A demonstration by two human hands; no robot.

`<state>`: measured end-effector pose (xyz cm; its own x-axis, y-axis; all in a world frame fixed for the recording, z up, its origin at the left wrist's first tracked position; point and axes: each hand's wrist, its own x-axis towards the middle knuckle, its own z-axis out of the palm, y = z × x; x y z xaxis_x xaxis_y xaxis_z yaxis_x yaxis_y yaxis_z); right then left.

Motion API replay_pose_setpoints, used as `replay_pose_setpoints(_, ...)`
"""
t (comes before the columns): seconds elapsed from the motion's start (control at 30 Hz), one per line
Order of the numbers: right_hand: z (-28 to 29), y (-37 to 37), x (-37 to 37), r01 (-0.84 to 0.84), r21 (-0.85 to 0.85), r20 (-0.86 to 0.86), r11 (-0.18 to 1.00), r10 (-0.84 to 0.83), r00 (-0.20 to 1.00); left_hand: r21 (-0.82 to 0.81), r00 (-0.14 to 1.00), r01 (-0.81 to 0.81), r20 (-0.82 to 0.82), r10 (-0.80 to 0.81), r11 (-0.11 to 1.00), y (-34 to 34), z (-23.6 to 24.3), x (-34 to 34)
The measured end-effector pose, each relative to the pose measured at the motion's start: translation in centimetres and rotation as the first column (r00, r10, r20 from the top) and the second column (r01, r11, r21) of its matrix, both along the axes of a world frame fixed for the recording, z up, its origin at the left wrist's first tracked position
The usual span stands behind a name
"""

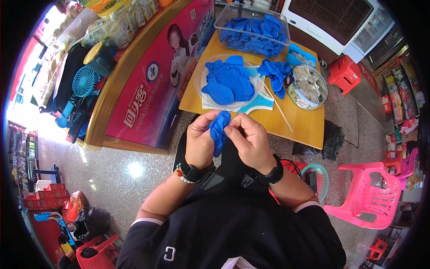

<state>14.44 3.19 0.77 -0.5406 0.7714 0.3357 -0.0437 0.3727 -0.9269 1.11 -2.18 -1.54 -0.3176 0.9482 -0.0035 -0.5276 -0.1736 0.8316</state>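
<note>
My left hand (200,145) and my right hand (251,143) pinch a crumpled blue rubbery piece (219,127) in front of my body, below the near edge of the yellow table (301,126). Beyond them, flat blue pieces (227,80) are piled on a round clear tray over a white and light-blue mat (260,104). A loose blue heap (275,74) lies to the right, beside a round tin (308,87) of pale crumpled items and a thin wooden stick (278,108).
A clear bin (251,33) of blue pieces and a small blue container (300,57) stand at the table's back. A counter (143,98) with a fan borders the left. A red stool (344,74) and pink chair (363,193) are on the right.
</note>
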Motion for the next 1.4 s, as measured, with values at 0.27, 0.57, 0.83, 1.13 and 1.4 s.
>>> replay_pose_setpoints(0.27, 0.2, 0.5, 0.1, -0.156, -0.174, -0.027, 0.972, 0.154, 0.988, 0.078, 0.969, 0.214, 0.112, -0.222, 0.974, 0.0, 0.6, -0.9)
replay_pose_setpoints(0.57, 0.4, 0.7, -0.2, -0.147, -0.351, -0.185, 0.925, 0.085, 0.979, 0.096, 0.983, 0.174, 0.034, -0.178, 0.98, 0.5, 1.8, -0.3)
replay_pose_setpoints(0.83, 0.8, 0.6, -0.4, 0.099, 0.009, -0.067, 0.995, -0.098, 0.993, 0.045, 0.963, -0.022, -0.269, 0.034, 0.999, 1.5, 0.7, -1.0)
replay_pose_setpoints(1.13, 2.2, 0.0, -0.7, 0.024, -0.044, 0.01, 0.999, -0.023, 1.0, 0.175, 0.731, -0.168, -0.638, 0.241, 0.97, 1.8, 1.3, -0.6)
replay_pose_setpoints(1.4, 0.3, 2.7, -0.9, 0.271, 0.494, 0.053, 0.826, -0.339, 0.939, 0.033, 0.961, 0.031, -0.275, -0.021, 0.999, 0.1, 2.0, 0.1)
